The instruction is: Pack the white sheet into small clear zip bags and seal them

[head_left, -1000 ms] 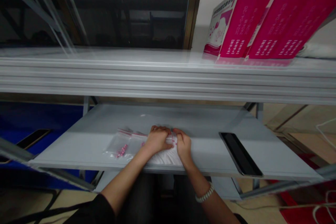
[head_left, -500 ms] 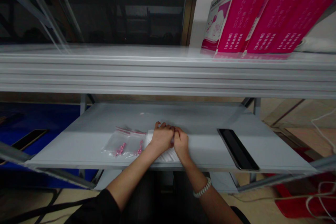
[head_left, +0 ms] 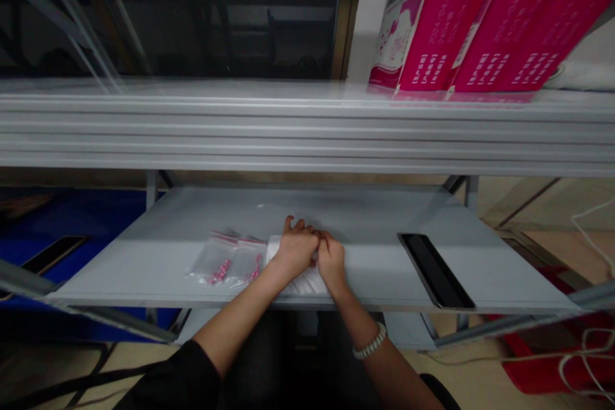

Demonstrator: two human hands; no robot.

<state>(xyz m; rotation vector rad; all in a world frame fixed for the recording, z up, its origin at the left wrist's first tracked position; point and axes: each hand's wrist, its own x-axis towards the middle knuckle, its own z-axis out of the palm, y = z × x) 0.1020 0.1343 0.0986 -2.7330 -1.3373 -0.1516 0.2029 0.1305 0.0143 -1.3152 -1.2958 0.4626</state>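
My left hand (head_left: 298,251) and my right hand (head_left: 332,261) meet fingertip to fingertip over a white, creased sheet or bag (head_left: 302,284) on the grey shelf. Both are closed, pinching at the same spot, though one left finger sticks up. What sits between the fingers is hidden. Close by on the left lie two clear zip bags, the outer bag (head_left: 204,261) and the inner bag (head_left: 244,258), partly overlapping. Each has small pink bead-like pieces (head_left: 221,270) near its bottom. A pale beaded bracelet (head_left: 369,343) circles my right wrist.
A dark phone-like slab (head_left: 435,271) lies on the shelf (head_left: 369,218) to the right. Another dark phone (head_left: 56,254) rests on a blue surface at far left. Above, a ridged metal beam (head_left: 288,134) crosses the view, with pink boxes (head_left: 446,32) standing at upper right.
A finger of my left hand has lifted slightly. Both hands stay together over the white sheet, and the zip bags have not moved.
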